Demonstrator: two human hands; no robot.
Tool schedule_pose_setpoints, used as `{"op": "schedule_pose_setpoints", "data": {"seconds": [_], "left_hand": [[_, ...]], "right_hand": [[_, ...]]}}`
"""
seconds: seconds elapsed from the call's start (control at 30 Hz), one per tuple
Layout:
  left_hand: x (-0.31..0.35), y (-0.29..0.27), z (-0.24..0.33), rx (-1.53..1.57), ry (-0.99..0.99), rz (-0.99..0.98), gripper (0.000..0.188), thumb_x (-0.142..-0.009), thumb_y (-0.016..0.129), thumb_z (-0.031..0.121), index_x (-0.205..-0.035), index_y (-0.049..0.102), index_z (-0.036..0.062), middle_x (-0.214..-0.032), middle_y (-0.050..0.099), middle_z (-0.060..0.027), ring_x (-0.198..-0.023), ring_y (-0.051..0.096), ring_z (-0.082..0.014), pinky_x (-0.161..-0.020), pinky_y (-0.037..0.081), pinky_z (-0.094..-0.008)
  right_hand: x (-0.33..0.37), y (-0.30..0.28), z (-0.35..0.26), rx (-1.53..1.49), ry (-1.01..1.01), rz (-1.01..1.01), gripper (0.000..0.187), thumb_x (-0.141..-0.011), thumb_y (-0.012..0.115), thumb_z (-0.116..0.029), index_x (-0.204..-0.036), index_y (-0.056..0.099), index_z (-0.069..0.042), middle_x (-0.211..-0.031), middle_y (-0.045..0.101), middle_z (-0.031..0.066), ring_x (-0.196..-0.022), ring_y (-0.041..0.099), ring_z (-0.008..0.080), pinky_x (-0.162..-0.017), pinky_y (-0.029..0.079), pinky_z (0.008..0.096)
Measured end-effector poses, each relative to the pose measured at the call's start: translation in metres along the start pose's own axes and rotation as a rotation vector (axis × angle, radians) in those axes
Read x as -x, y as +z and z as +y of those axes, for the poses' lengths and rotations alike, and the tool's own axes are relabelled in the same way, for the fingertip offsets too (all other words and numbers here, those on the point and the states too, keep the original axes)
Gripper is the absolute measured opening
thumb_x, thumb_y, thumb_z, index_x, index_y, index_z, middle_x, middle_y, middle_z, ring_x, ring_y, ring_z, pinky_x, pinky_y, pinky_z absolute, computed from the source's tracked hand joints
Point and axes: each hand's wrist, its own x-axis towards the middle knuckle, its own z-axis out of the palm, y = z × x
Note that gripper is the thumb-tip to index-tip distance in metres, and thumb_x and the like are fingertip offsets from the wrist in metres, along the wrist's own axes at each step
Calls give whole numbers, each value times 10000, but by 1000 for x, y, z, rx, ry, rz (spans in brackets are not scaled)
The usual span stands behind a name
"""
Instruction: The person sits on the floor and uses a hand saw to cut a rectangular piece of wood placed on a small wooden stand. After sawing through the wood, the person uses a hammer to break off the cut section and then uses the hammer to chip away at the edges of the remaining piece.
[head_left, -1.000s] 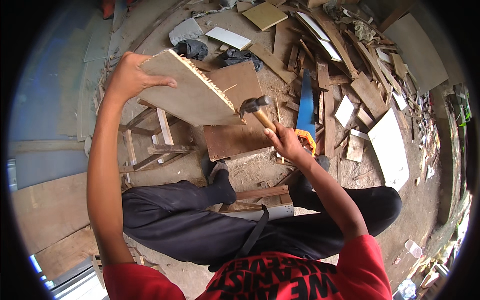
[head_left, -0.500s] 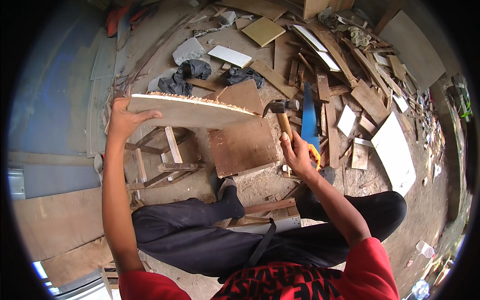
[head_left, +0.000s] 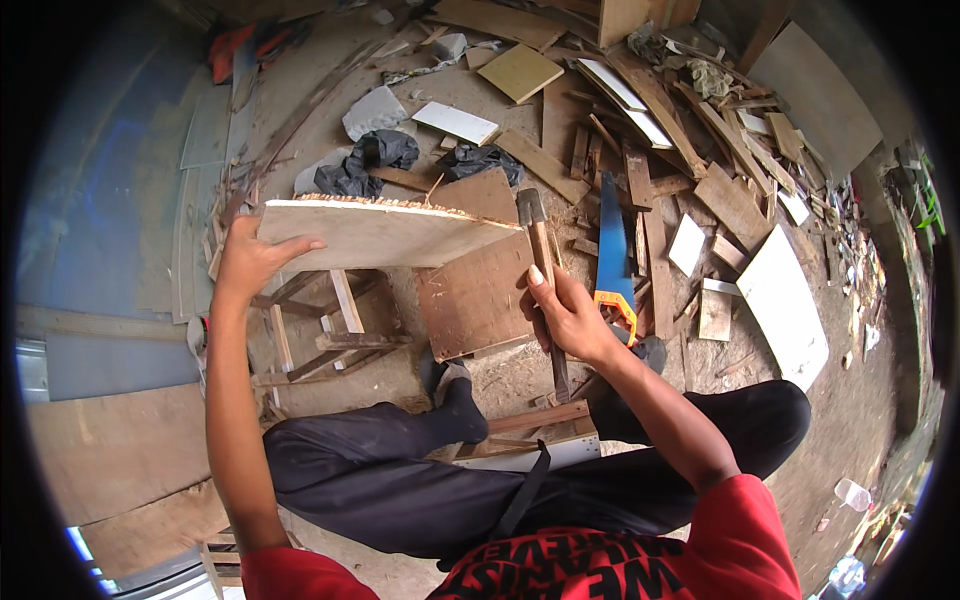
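Observation:
My left hand [head_left: 255,258] grips the left end of a pale board [head_left: 375,236], thumb on the near face. Its upper edge is ragged and splintered. My right hand [head_left: 568,318] is closed round the wooden handle of a claw hammer [head_left: 531,207]. The hammer's head is up, close to the board's right end; whether they touch I cannot tell. Below the board stands a brown wooden block or box [head_left: 480,300] with a flat top.
A blue-bladed handsaw [head_left: 614,240] with an orange handle lies right of the hammer. Scrap wood [head_left: 735,205] is heaped at the far right. A small wooden frame [head_left: 345,310] stands on the left, near black plastic bags [head_left: 385,150]. A white panel [head_left: 788,305] lies at right.
The hammer has turned in my right hand and shifted slightly left, its head now nearer the board's end. The board has tilted a little, showing more of its near face.

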Motion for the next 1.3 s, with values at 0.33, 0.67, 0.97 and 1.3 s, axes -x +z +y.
{"op": "schedule_pose_setpoints", "data": {"seconds": [0.33, 0.67, 0.97, 1.3], "left_hand": [[-7, 19, 64, -383, 61, -204, 408, -721, 869, 349, -853, 748, -18, -670, 647, -226, -594, 611, -366, -633, 494, -406], [-17, 19, 71, -367, -1, -232, 428, -705, 866, 346, -891, 749, -21, -702, 654, -233, -613, 611, -371, -627, 490, -410], [-15, 23, 50, -332, 161, -143, 427, -690, 896, 344, -846, 755, -28, -628, 660, -174, -513, 588, -233, -566, 478, -358], [-17, 19, 56, -356, 29, -202, 391, -714, 851, 329, -851, 746, -22, -704, 670, -226, -640, 654, -351, -647, 508, -416]], "right_hand": [[-5, 10, 41, 520, -41, 162, 417, -1069, 466, -383, -995, 539, 20, -694, 591, 256, -657, 624, 431, -610, 449, 496], [-28, 35, 86, 568, -56, 191, 440, -1074, 439, -352, -970, 546, 62, -713, 601, 353, -751, 610, 567, -641, 460, 577], [-33, 41, 81, 656, -120, 185, 369, -1072, 440, -319, -1003, 505, 38, -711, 584, 374, -766, 580, 593, -629, 419, 623], [-21, 43, 75, 602, -102, 208, 322, -1067, 470, -284, -999, 480, 31, -693, 589, 359, -699, 594, 572, -577, 429, 589]]}}
